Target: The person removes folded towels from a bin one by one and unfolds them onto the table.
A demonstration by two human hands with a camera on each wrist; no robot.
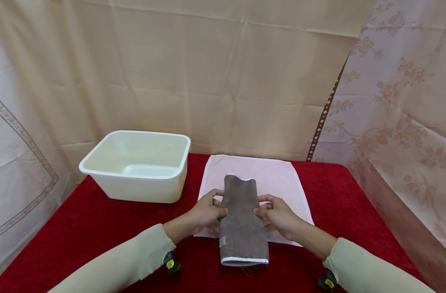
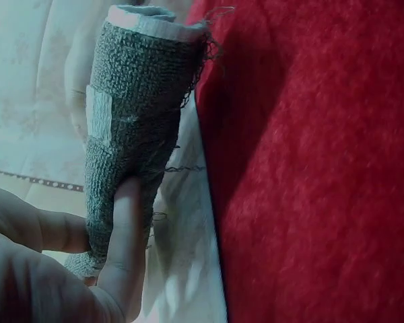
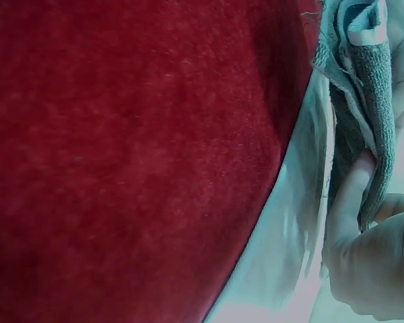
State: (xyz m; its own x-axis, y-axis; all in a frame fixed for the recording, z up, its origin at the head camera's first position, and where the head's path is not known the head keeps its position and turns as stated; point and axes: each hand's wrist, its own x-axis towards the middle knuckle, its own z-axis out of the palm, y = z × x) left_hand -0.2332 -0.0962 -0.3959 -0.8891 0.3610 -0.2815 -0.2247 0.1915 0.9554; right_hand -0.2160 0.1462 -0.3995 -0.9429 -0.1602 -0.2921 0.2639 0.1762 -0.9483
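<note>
brown towel (image 1: 242,221), folded into a long narrow strip, is held between two hands in the middle of the work area. the left hand (image 1: 207,209) pinches its nine o'clock edge and the right hand (image 1: 279,215) its three o'clock edge; each thumb lies on the upper face, with fingers at the side. both grips are narrow, closed on cloth only. one white-trimmed end points to six o'clock, the other to twelve, and a small pale label (image 1: 223,241) sits near the seven o'clock corner. loose threads (image 2: 212,50) trail from the near end in the left wrist view.

behind and partly beneath it a pink towel (image 1: 266,171) lies spread on the red tablecloth (image 1: 135,244), reaching toward one o'clock. a white basin (image 1: 138,189) stands at ten o'clock, apart from both towels.

the near end seems raised off the tablecloth, judging by the shadow beside it; whether the far end touches the pink towel cannot be told. the step in hand looks like handling the folded strip, perhaps shaping or shifting it. the next move seems to call for even pinches on both edges, so the layers stay together and the strip stays straight.
</note>
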